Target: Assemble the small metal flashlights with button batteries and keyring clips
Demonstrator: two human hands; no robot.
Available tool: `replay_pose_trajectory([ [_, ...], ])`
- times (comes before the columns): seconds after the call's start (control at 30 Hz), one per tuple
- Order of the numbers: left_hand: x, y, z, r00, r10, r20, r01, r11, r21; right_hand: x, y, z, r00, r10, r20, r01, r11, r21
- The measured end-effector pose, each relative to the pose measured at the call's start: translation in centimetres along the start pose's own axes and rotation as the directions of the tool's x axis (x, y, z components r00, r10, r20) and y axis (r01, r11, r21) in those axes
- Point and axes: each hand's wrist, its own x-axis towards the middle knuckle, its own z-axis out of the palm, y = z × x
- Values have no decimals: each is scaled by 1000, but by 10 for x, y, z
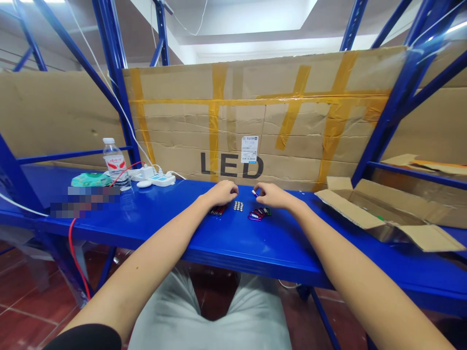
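Both my hands rest on a blue metal shelf (pixel 255 243) in front of a taped cardboard sheet printed "LED" (pixel 233 165). My left hand (pixel 221 192) is curled, fingers closed, just above a small red carabiner-like piece (pixel 218 210). My right hand (pixel 272 195) pinches a tiny silvery piece at its fingertips. Under that hand lies a bunch of coloured carabiner clips (pixel 258 213), purple, red, blue and green. Between the hands sits a small cluster of several round silver pieces (pixel 238 206).
An open cardboard box (pixel 386 214) lies at the right on the shelf. At the left stand a water bottle (pixel 116 165), a white power strip with plugs (pixel 158 179), a white mouse-like object (pixel 144 183) and a green pouch (pixel 91 180). Blue rack uprights frame both sides.
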Motion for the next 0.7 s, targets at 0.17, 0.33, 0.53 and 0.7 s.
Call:
replay_pose_trajectory([
  [0.17,3,15,8,989,99,110,-100,995,4,1,-2,2,1000,13,-6,-13,1000,-19],
  [0.33,3,19,13,983,98,157,-106,993,46,2,1,3,1000,21,-9,-22,999,-27],
  [0.53,7,17,14,985,73,156,-82,995,53,3,2,4,1000,26,-10,-26,999,-25],
  [0.7,10,7,13,989,97,109,-101,994,33,2,-1,3,999,33,-5,-33,999,-20],
])
